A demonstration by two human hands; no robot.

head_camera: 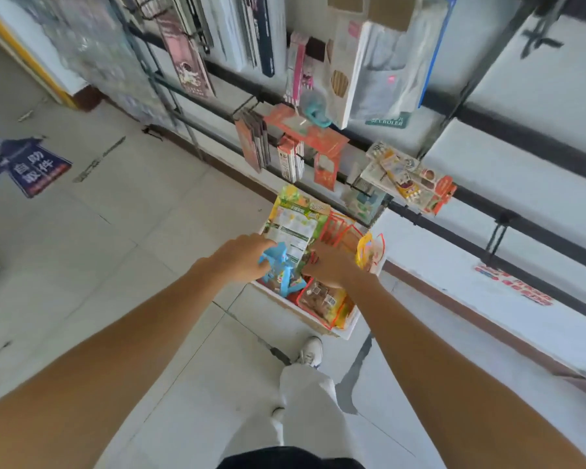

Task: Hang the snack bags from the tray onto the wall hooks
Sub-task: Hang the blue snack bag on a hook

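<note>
A: Where do the grips stand?

B: Both are down in the tray [347, 328] on the floor. The left grip [241, 257] has its fingers curled round the edge of a blue bag [281, 269]. The right grip [332, 267] lies against the foot of a tall green bag [296, 221] — its fingers are buried among the packets, so I cannot tell whether it pinches anything.

A: How far along, then?

B: Early, I judge. The tray is heaped: a clear bag of brown snacks [320, 299], a yellow bag [366, 252], red-edged bags [339, 228]. No bag is up at the wall. Whether any packet hanging there came from this tray, I cannot say.

A: And around it?

B: Above the tray a black rail [548, 236] carries hooks with hanging packets [406, 177] and orange cards [322, 143]; one hook [498, 231] to the right looks bare. The hung packets crowd the space straight over the tray — a bag going up would have to pass beside them. A white shoe [310, 350] stands near the tray's corner.
</note>
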